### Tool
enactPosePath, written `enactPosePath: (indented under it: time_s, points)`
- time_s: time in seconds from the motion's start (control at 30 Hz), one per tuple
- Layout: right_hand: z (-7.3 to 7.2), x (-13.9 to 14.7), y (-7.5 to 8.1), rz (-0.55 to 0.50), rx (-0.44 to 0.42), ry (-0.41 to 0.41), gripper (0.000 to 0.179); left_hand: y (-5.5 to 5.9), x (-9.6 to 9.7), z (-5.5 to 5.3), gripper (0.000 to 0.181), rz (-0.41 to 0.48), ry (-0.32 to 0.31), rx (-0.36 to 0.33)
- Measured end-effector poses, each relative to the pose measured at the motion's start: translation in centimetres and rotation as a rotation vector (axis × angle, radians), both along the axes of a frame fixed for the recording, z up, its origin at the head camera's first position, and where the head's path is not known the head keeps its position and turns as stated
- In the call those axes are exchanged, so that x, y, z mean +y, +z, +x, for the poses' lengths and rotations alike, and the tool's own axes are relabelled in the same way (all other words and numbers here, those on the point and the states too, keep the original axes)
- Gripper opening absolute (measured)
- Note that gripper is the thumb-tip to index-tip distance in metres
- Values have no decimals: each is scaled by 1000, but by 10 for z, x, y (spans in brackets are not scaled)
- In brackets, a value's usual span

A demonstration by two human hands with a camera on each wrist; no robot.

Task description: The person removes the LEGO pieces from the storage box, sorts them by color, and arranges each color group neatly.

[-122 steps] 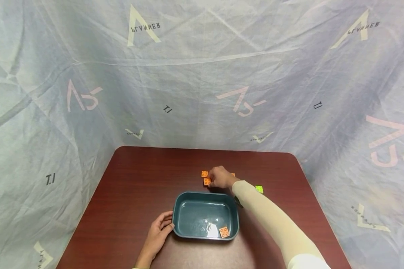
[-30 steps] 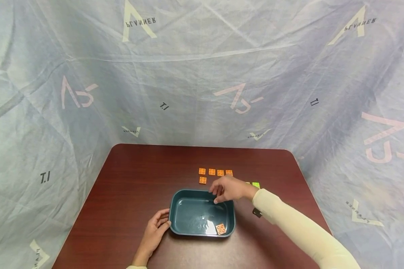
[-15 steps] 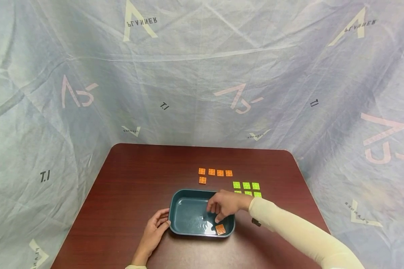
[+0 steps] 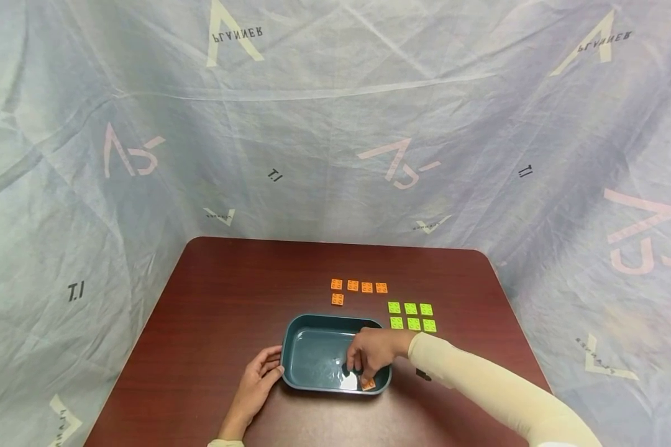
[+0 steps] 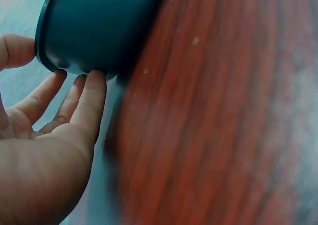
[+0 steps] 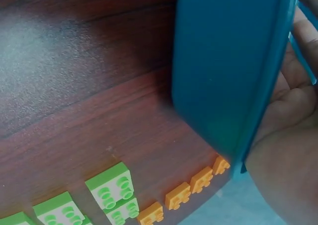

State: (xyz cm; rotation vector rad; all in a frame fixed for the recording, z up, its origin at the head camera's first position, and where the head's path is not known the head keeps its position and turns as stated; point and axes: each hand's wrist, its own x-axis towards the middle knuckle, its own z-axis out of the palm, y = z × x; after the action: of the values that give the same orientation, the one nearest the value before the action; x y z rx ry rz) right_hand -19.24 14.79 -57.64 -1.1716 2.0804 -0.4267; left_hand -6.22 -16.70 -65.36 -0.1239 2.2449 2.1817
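A dark teal rectangular tray (image 4: 315,357) stands near the middle of the table. Against its left side rests my left hand (image 4: 257,379); the left wrist view has its fairly straight fingertips on the outer wall (image 5: 99,26) and the thumb at the rim. My right hand (image 4: 376,349) reaches down inside the tray's right part, fingers bent. Its thumb touches or covers part of an orange toy building brick (image 4: 368,385) in the near right corner. Whether the brick is pinched is hidden; the tray wall (image 6: 223,61) blocks it in the right wrist view.
Behind the tray, several orange bricks (image 4: 353,285) lie in a row, with one more orange brick (image 4: 338,299) in front. Several green bricks (image 4: 410,308) form two rows beyond the tray's far right corner. A printed cloth (image 4: 324,124) hangs around the table.
My right hand has come from the orange bricks behind the tray, over its far rim, and down to the brick inside, uncovering the bricks on the table. The left hand stays at the tray.
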Motion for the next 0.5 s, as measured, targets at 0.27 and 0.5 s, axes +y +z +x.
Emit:
enactPosePath:
  time_s: [0.27, 0.5]
  points:
    - [4, -1, -7, 61, 90, 73, 26, -2, -1, 0, 42, -12, 4, -9]
    - [7, -2, -10, 125, 146, 83, 27, -2, 0, 0, 42, -25, 7, 0]
